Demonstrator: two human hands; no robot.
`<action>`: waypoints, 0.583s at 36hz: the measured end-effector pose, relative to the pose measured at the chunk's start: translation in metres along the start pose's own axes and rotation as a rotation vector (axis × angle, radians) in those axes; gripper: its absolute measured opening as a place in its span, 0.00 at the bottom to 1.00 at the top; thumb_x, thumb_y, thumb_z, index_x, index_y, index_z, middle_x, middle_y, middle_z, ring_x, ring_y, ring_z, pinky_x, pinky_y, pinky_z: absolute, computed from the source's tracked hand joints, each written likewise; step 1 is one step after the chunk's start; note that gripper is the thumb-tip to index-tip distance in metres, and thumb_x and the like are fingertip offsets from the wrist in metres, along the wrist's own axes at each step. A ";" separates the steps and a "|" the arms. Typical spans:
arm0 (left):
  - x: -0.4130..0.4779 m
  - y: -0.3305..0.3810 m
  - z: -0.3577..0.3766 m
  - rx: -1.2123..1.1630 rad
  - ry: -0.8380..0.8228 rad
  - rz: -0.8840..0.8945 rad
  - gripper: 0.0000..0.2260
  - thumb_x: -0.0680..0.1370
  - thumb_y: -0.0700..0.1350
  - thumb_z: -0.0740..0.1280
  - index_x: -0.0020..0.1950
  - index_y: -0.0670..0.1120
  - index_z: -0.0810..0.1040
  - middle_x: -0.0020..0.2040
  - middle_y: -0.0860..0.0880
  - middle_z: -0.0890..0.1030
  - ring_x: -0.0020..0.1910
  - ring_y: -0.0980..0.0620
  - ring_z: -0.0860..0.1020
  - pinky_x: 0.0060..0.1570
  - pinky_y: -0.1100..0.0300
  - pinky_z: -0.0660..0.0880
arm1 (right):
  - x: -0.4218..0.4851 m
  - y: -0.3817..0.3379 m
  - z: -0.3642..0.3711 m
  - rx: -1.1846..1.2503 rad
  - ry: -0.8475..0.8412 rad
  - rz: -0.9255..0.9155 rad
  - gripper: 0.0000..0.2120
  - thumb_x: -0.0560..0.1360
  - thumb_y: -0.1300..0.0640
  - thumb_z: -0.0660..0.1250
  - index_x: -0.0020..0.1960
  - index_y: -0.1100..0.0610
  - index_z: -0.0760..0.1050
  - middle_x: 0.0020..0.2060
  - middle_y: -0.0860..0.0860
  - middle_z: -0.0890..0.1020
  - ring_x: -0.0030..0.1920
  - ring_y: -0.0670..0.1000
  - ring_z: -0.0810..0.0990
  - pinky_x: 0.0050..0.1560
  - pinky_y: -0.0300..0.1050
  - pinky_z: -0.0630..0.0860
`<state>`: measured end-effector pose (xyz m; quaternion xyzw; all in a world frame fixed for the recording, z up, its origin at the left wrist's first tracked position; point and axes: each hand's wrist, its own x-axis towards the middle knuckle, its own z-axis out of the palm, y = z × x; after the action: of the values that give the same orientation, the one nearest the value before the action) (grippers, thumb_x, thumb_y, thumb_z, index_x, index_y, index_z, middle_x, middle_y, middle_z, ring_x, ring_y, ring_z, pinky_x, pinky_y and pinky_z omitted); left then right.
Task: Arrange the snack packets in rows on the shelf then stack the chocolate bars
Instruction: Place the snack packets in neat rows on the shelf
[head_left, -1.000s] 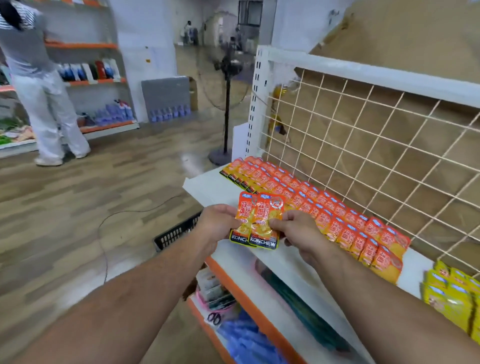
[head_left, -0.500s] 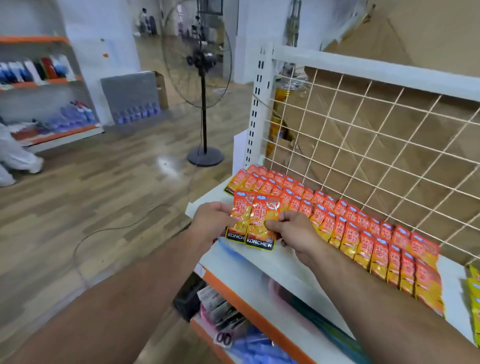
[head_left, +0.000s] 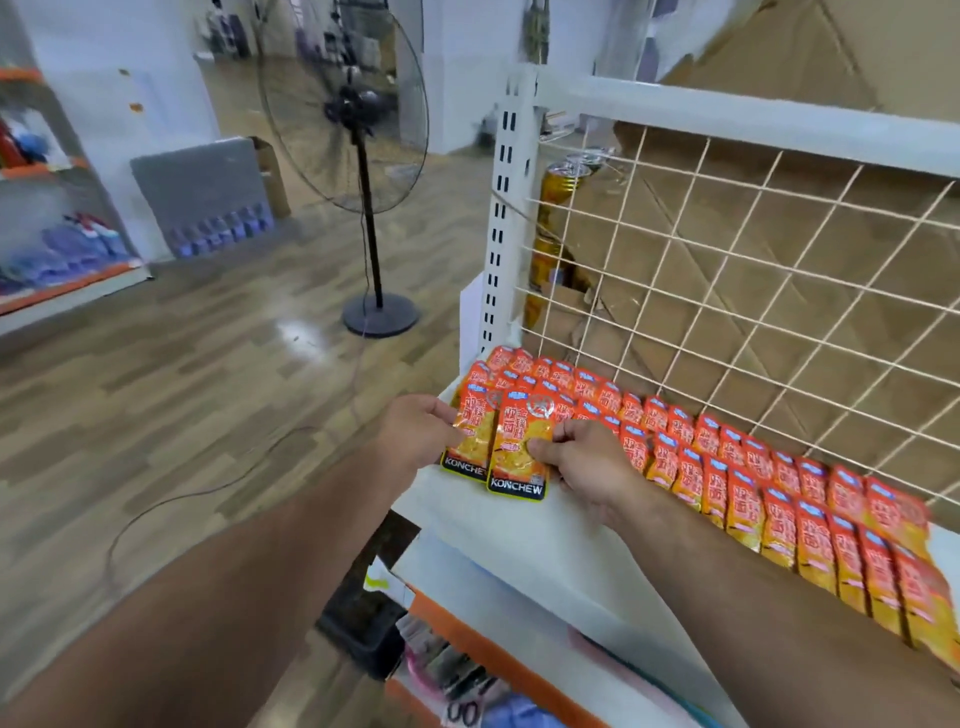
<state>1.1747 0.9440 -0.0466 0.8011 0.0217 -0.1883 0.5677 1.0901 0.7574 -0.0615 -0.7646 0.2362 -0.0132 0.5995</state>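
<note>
Two orange and yellow KONCHEW snack packets lie side by side at the left front of the white shelf (head_left: 524, 551). My left hand (head_left: 415, 431) pinches the left packet (head_left: 470, 441) at its left edge. My right hand (head_left: 584, 460) pinches the right packet (head_left: 519, 449), thumb on its face. Behind and to the right, rows of several matching packets (head_left: 737, 467) overlap along the wire mesh back (head_left: 753, 270). No chocolate bars are in sight.
A standing fan (head_left: 358, 171) is on the wooden floor to the left, its cable trailing toward me. A black basket (head_left: 358, 629) sits on the floor under the shelf. Lower shelf holds scissors (head_left: 462, 712) and coloured packs. Cans (head_left: 561, 192) stand behind the mesh.
Both hands have carried the two packets forward and down to the shelf's left front corner, beside the rows. The view has swung right, and the person at the far shelves is out of frame.
</note>
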 end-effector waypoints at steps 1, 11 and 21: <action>0.006 0.001 -0.001 0.019 -0.014 0.005 0.07 0.69 0.32 0.74 0.44 0.42 0.80 0.41 0.41 0.81 0.37 0.46 0.77 0.39 0.53 0.77 | 0.001 -0.001 0.002 0.006 0.017 0.007 0.08 0.74 0.58 0.75 0.44 0.57 0.75 0.35 0.57 0.76 0.34 0.52 0.70 0.32 0.44 0.65; 0.047 0.001 -0.012 0.365 -0.049 0.161 0.11 0.69 0.36 0.74 0.36 0.50 0.76 0.39 0.47 0.81 0.42 0.46 0.80 0.40 0.60 0.73 | -0.001 -0.006 0.031 0.004 0.184 0.036 0.11 0.74 0.62 0.74 0.36 0.55 0.76 0.21 0.43 0.76 0.22 0.42 0.71 0.21 0.34 0.63; 0.063 0.001 -0.029 0.609 -0.137 0.318 0.07 0.72 0.41 0.71 0.46 0.38 0.83 0.44 0.41 0.84 0.47 0.43 0.82 0.45 0.53 0.78 | -0.009 -0.011 0.061 -0.007 0.323 0.096 0.11 0.75 0.61 0.74 0.38 0.58 0.73 0.26 0.50 0.74 0.21 0.44 0.69 0.22 0.35 0.64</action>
<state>1.2415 0.9584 -0.0579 0.9126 -0.1988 -0.1487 0.3249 1.1044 0.8179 -0.0655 -0.7426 0.3658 -0.1066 0.5508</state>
